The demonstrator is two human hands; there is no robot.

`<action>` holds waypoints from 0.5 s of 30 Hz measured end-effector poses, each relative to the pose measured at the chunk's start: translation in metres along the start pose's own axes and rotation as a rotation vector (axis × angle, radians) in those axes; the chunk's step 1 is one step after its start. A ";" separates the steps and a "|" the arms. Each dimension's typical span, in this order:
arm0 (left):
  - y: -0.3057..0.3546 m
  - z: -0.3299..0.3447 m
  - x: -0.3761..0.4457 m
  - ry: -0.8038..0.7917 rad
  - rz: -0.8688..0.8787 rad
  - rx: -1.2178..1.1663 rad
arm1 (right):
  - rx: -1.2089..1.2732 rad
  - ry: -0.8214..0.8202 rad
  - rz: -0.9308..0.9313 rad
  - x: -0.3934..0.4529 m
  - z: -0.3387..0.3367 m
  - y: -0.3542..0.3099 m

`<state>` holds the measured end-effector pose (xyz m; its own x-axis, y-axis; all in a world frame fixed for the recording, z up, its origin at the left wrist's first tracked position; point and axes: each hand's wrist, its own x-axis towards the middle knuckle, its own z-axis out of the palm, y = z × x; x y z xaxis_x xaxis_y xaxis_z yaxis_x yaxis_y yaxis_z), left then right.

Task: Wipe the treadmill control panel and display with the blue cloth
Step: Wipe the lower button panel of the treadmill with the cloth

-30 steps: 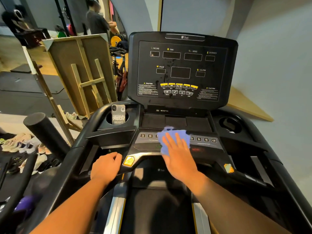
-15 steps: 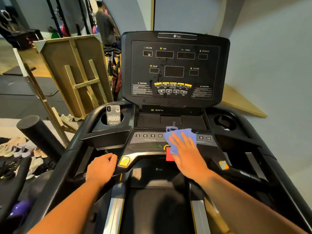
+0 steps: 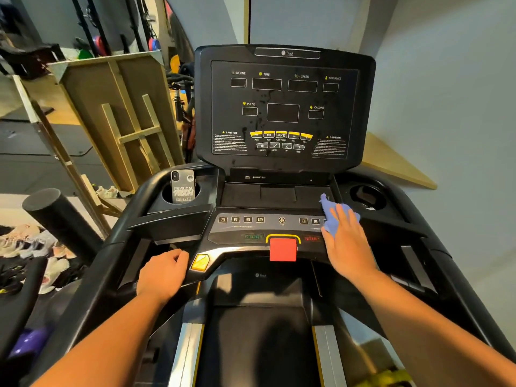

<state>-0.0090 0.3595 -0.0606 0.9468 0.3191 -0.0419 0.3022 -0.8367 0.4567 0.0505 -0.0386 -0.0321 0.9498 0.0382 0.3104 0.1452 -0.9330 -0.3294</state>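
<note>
Blue cloth [image 3: 336, 216], soft, crumpled | right hand [image 3: 349, 247] flat atop | left hand [image 3: 163, 275] curled round handrail [image 3: 122, 277]

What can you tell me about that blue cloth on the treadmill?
The blue cloth is a small, soft-looking rag, bunched and creased, with one corner sticking up at its far end. It lies on the right end of the control panel, covering the last number buttons there. The right hand presses on it with straight fingers, hiding its near part.
</note>
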 end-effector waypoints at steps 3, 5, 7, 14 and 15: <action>-0.002 0.002 0.000 -0.010 0.013 -0.009 | 0.031 -0.060 0.083 -0.046 0.005 0.015; -0.002 0.001 0.001 -0.015 0.010 -0.007 | 0.053 -0.120 0.136 -0.071 0.005 0.016; -0.003 0.001 0.002 -0.017 0.012 -0.009 | 0.086 -0.108 0.153 -0.080 0.003 0.012; -0.003 0.003 0.001 -0.010 0.020 0.006 | -0.048 -0.119 0.134 0.002 0.012 0.008; -0.003 0.003 0.001 -0.012 0.022 0.011 | -0.047 -0.129 0.114 0.004 0.011 0.008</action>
<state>-0.0081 0.3610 -0.0647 0.9545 0.2951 -0.0430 0.2825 -0.8485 0.4476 0.0585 -0.0419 -0.0434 0.9875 -0.0259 0.1557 0.0245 -0.9494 -0.3130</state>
